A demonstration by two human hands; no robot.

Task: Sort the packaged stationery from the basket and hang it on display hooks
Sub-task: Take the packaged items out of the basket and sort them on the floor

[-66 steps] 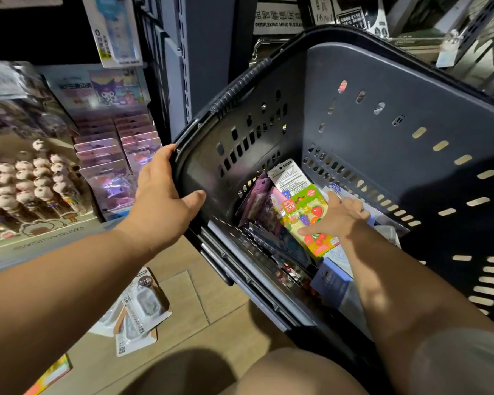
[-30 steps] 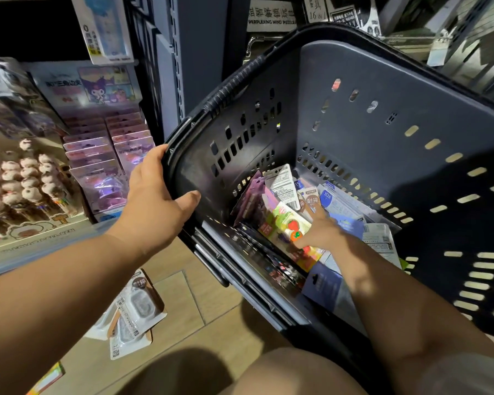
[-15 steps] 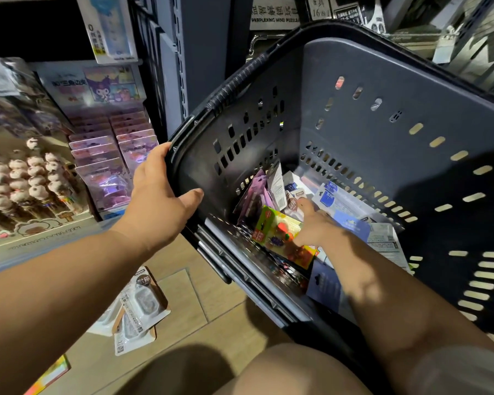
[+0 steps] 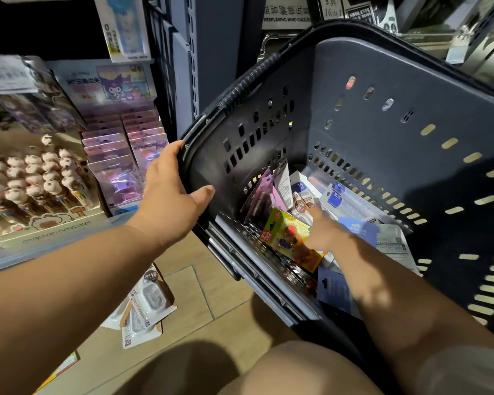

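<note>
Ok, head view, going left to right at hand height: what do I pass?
In order: panda pens → purple shelf packs → left hand gripping the basket rim → purple pack in the basket → right hand → blue card → white pack.

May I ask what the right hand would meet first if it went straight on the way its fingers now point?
Most likely the small brown-labelled pack just ahead of the right hand, among other packs in the basket; they may already touch, as depth is unclear.
</note>
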